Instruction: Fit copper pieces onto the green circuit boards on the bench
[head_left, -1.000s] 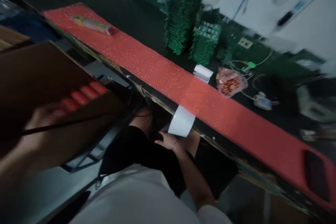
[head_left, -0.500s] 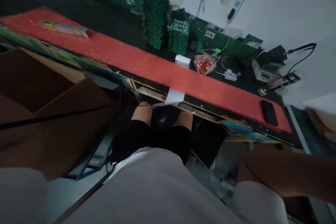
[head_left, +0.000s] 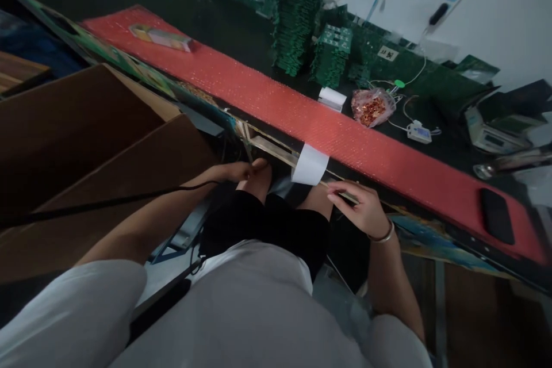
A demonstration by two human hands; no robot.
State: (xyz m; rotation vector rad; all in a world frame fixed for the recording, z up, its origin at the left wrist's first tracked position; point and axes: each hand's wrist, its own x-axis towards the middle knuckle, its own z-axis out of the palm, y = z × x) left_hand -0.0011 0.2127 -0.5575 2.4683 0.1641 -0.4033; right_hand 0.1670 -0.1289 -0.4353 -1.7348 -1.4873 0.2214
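Observation:
My left hand (head_left: 246, 171) is low beside my left knee, near the left end of a narrow wooden drawer edge (head_left: 276, 151) under the table. Its fingers are dark and partly hidden, so their grip does not show. On the other side, my right hand (head_left: 360, 207) has its thumb and fingers apart at the right part of that edge, with a bracelet (head_left: 383, 234) on the wrist. Between the hands, a strip of white paper (head_left: 311, 164) hangs over the table's front edge from the red mat (head_left: 259, 98).
Stacks of green circuit boards (head_left: 297, 17) stand at the back. A paper roll (head_left: 332, 99), a bag of copper-coloured parts (head_left: 371, 108) and a black phone (head_left: 497, 215) lie on the table. A large cardboard box (head_left: 142, 167) is at my left, crossed by a black cord (head_left: 107, 202).
Both arms have swung in from the sides, bringing my hands to the table's front edge. The view has shifted left, and more of the white paper strip shows.

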